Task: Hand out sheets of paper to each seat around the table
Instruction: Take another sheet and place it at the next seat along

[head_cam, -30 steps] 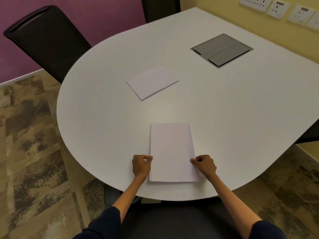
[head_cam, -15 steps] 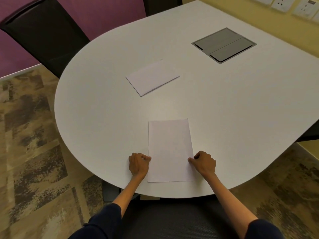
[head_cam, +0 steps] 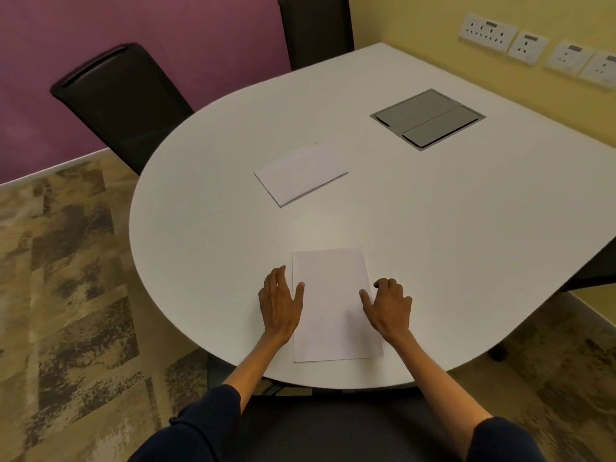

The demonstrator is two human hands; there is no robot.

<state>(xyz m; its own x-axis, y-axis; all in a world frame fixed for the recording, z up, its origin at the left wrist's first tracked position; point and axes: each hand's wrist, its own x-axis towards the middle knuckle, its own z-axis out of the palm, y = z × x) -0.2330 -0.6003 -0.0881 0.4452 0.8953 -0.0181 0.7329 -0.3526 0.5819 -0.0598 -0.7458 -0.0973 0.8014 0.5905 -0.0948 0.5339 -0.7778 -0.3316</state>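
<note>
In the head view a single white rectangular sheet of paper (head_cam: 335, 305) lies flat and lengthwise on the pale rounded surface (head_cam: 200, 235), its near edge close to the rim above the dark seat (head_cam: 333, 425) in the foreground, a spot that seems chosen so whoever sits here finds it squarely in front. The left hand (head_cam: 280, 303) and right hand (head_cam: 388, 306) lie one on each long side, fingers (head_cam: 278, 278) loosely spread and gripping nothing, only the thumbs touching the paper's edges, probably to square it. Farther in, a second white stack or sheet (head_cam: 301, 175) lies angled toward the black chair (head_cam: 123, 101) at the left, likely the supply or that seat's share; I cannot tell which.
</note>
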